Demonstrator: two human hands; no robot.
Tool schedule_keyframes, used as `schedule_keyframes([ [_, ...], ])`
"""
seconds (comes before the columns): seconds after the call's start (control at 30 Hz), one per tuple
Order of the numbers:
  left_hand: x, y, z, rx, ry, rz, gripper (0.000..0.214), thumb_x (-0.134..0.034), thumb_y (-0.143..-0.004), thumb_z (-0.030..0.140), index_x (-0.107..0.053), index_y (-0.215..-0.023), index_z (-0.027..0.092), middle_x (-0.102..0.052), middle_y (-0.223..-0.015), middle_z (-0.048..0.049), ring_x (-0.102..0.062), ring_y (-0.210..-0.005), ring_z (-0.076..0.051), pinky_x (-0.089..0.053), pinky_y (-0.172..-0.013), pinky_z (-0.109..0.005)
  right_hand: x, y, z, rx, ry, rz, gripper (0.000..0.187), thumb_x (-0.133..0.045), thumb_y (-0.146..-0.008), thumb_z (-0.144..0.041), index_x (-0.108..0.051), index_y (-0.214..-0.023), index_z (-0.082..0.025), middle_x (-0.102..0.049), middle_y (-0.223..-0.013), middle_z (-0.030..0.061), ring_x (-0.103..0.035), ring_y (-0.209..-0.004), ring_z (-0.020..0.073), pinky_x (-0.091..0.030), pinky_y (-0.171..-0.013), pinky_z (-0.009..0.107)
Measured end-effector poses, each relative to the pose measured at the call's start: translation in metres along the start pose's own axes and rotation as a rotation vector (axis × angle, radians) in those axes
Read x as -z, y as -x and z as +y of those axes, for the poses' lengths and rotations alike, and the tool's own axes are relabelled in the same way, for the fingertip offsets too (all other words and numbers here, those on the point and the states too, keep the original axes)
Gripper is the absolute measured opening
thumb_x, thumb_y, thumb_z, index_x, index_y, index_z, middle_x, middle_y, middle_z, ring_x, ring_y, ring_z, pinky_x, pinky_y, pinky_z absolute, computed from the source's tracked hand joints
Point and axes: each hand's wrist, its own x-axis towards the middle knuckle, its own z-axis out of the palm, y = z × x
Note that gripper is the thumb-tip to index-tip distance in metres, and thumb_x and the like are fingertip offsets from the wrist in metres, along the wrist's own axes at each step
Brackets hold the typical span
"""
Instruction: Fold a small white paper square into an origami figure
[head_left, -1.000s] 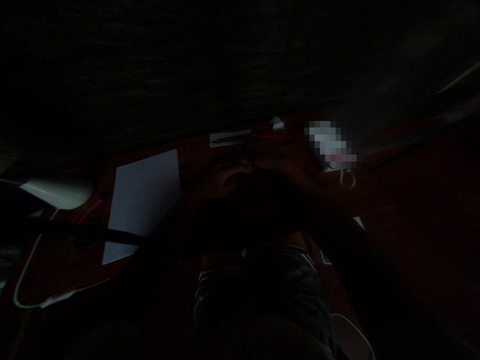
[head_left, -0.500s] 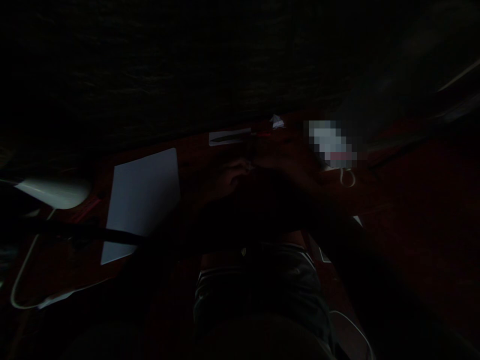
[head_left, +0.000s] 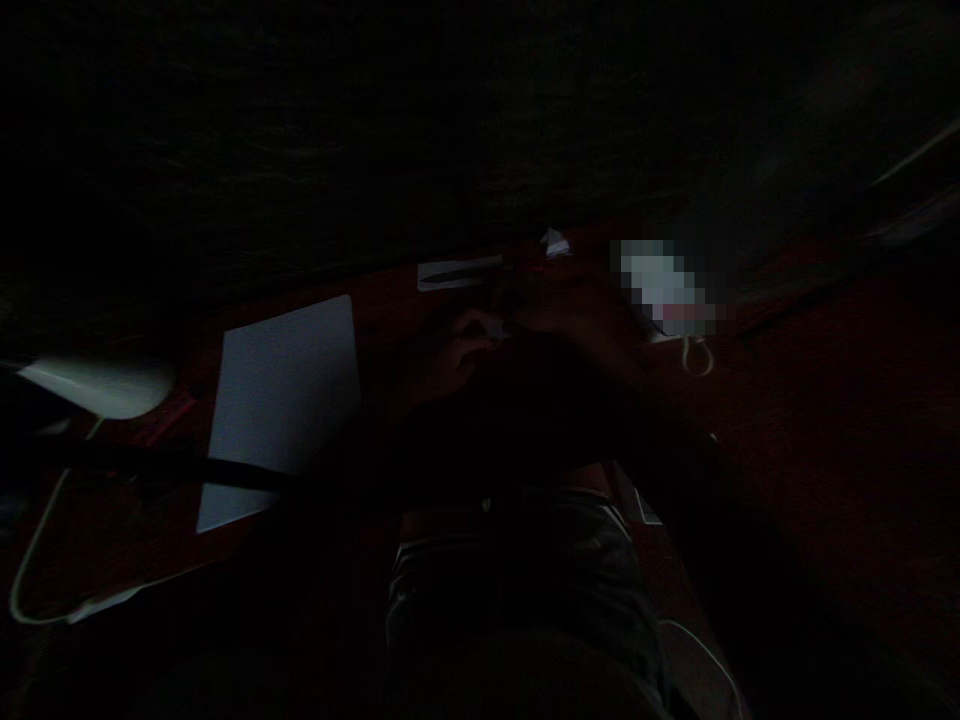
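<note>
The scene is very dark. My left hand (head_left: pixel 450 358) and my right hand (head_left: pixel 559 322) meet over a reddish-brown table (head_left: pixel 787 370), fingers curled around a tiny white scrap of paper (head_left: pixel 495 330) pinched between them. Just beyond the hands lies a white strip of paper with a dark pen-like thing on it (head_left: pixel 459 272). A small folded white paper piece (head_left: pixel 555 243) sits farther back.
A large white sheet (head_left: pixel 281 395) lies to the left of my hands. A pale rounded object (head_left: pixel 97 385) and a white cable (head_left: pixel 37 560) are at far left. A white object with a loop cord (head_left: pixel 694 352) lies right of the hands.
Both hands stay together at the small scrap, with the left fingers shifting slightly. The view has drifted a little, so the sheet and cable sit slightly farther left.
</note>
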Motion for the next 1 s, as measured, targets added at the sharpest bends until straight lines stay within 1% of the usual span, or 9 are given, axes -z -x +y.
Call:
schedule_keyframes([
  [0.07, 0.000, 0.000, 0.001, 0.016, -0.018, -0.002, 0.048, -0.061, -0.098, 0.004, -0.084, -0.134, 0.029, -0.066, -0.161, -0.0068, -0.061, -0.156, -0.033, -0.050, -0.137, -0.060, 0.000, 0.000, 0.000, -0.011, -0.036, 0.018, 0.029, -0.065, -0.097, 0.000, -0.088, -0.107, -0.015, -0.089, -0.122, 0.0088, -0.079, -0.105, 0.0185, -0.056, -0.090, 0.025],
  [0.23, 0.000, 0.000, 0.003, 0.045, -0.065, -0.018, 0.047, -0.062, -0.099, 0.006, -0.084, -0.135, 0.026, -0.067, -0.157, -0.0100, -0.059, -0.154, -0.036, -0.050, -0.135, -0.064, 0.001, 0.000, -0.003, -0.050, -0.046, 0.012, 0.025, -0.070, -0.094, -0.002, -0.088, -0.102, -0.017, -0.089, -0.115, 0.0060, -0.080, -0.100, 0.0190, -0.057, -0.082, 0.025],
  [0.33, 0.002, -0.001, 0.005, 0.055, -0.087, -0.026, 0.047, -0.063, -0.099, 0.007, -0.084, -0.136, 0.027, -0.068, -0.155, -0.0098, -0.059, -0.151, -0.036, -0.049, -0.133, -0.065, 0.001, -0.001, -0.004, -0.060, -0.023, -0.011, 0.029, -0.067, -0.096, 0.000, -0.090, -0.104, -0.016, -0.089, -0.113, 0.0068, -0.079, -0.096, 0.0177, -0.056, -0.081, 0.025],
  [0.4, 0.002, -0.001, 0.006, 0.061, -0.098, -0.031, 0.047, -0.063, -0.099, 0.008, -0.084, -0.136, 0.028, -0.068, -0.154, -0.0095, -0.059, -0.149, -0.036, -0.049, -0.132, -0.064, 0.000, -0.001, -0.003, -0.062, -0.018, 0.001, 0.031, -0.066, -0.096, 0.001, -0.090, -0.106, -0.015, -0.089, -0.113, 0.0079, -0.079, -0.095, 0.0174, -0.056, -0.082, 0.025],
  [0.63, 0.002, 0.002, 0.005, 0.046, -0.072, -0.031, 0.051, -0.061, -0.099, 0.007, -0.082, -0.141, 0.028, -0.066, -0.161, -0.0092, -0.059, -0.154, -0.036, -0.048, -0.135, -0.065, -0.002, -0.006, 0.004, -0.066, -0.127, 0.020, 0.022, -0.072, -0.095, -0.001, -0.089, -0.101, -0.014, -0.088, -0.110, 0.0090, -0.081, -0.097, 0.0218, -0.060, -0.082, 0.028],
  [0.73, 0.000, 0.002, 0.002, 0.011, -0.010, -0.031, 0.053, -0.059, -0.099, 0.005, -0.081, -0.141, 0.027, -0.065, -0.168, -0.0072, -0.060, -0.158, -0.035, -0.048, -0.138, -0.063, -0.002, -0.008, 0.007, -0.090, -0.141, 0.037, 0.019, -0.075, -0.095, -0.002, -0.089, -0.098, -0.015, -0.088, -0.108, 0.0103, -0.082, -0.098, 0.0243, -0.063, -0.085, 0.030],
  [0.83, -0.004, 0.002, -0.002, -0.019, 0.042, -0.008, 0.051, -0.057, -0.099, 0.004, -0.081, -0.139, 0.026, -0.068, -0.168, -0.0068, -0.062, -0.159, -0.032, -0.049, -0.139, -0.061, -0.004, -0.012, 0.015, -0.078, -0.163, 0.053, 0.010, -0.082, -0.094, -0.010, -0.089, -0.093, -0.018, -0.087, -0.106, 0.0103, -0.083, -0.102, 0.0299, -0.066, -0.091, 0.036],
  [0.9, -0.006, 0.002, -0.005, -0.025, 0.067, 0.014, 0.050, -0.057, -0.100, 0.003, -0.081, -0.138, 0.026, -0.071, -0.166, -0.0068, -0.063, -0.160, -0.031, -0.050, -0.139, -0.060, -0.007, -0.017, 0.021, -0.046, -0.182, 0.054, 0.005, -0.084, -0.093, -0.016, -0.088, -0.092, -0.019, -0.086, -0.110, 0.0106, -0.083, -0.107, 0.0325, -0.067, -0.099, 0.042],
  [1.0, -0.009, 0.002, -0.010, -0.017, 0.097, 0.022, 0.047, -0.059, -0.100, 0.003, -0.081, -0.136, 0.025, -0.074, -0.163, -0.0076, -0.064, -0.160, -0.030, -0.052, -0.138, -0.059, -0.008, -0.022, 0.029, -0.013, -0.188, 0.063, 0.016, -0.074, -0.095, -0.010, -0.086, -0.089, -0.020, -0.086, -0.120, 0.0109, -0.082, -0.120, 0.0309, -0.064, -0.114, 0.045],
])
